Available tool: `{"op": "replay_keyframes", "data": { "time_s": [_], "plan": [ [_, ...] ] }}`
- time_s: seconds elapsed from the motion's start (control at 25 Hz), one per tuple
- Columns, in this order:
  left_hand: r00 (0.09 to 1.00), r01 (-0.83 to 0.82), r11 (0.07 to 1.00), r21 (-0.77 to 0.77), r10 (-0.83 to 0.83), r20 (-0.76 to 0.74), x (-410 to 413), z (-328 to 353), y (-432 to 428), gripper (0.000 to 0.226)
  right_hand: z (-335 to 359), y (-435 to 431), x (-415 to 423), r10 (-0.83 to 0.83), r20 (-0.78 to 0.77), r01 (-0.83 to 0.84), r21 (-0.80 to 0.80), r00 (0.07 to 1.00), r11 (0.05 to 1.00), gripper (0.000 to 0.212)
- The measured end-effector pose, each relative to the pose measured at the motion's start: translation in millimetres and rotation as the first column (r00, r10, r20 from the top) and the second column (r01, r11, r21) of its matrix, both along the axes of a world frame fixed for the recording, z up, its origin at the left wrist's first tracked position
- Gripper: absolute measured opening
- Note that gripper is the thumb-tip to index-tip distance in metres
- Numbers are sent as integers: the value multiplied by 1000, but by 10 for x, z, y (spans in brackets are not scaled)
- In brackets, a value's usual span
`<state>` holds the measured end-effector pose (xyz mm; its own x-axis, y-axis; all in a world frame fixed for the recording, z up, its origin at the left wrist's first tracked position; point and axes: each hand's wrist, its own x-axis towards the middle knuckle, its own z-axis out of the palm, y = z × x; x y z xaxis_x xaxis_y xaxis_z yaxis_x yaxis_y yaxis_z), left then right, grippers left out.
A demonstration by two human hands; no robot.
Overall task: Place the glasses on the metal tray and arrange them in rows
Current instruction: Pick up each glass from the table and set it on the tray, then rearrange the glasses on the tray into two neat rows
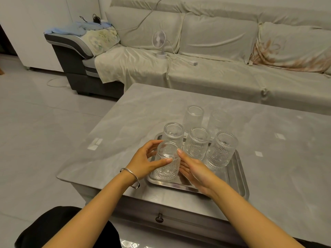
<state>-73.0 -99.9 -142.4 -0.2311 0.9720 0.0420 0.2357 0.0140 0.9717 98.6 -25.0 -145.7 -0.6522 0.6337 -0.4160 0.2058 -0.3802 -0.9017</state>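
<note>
Metal tray (233, 173) | four glasses (197, 144) on, two behind unclear | left hand (143, 161) grips front glass (167, 164), right hand (195, 170) flat against it

Grey tabletop (125, 122), metal tray (240, 172) at its near edge. Front glass (167, 161) stands upright at the tray's near-left corner. Left hand (143, 161) grips it: thumb across the front, fingers curled round the far side, bracelet (131, 176) on the wrist. Right hand (195, 170) lies against its right side, fingers straight, thumb tip at the rim. Row of three glasses (197, 143) just behind. Two back glasses (194, 117) farther off, bases hidden. Sofa (215, 74) beyond, with a small fan (159, 40) on it.
</note>
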Motion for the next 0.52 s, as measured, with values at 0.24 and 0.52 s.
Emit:
{"op": "replay_keyframes", "data": {
  "time_s": [0.24, 0.52],
  "plan": [
    [999, -21, 999, -24, 20, -39, -158, 131, 5, 60, 196, 20, 70, -57, 42, 54, 75, 997, 996, 44],
    [994, -106, 992, 61, 108, -30, -402, 639, 690, 40, 1076, 810, 281, -134, 7, 126, 294, 991, 947, 26]
  ]
}}
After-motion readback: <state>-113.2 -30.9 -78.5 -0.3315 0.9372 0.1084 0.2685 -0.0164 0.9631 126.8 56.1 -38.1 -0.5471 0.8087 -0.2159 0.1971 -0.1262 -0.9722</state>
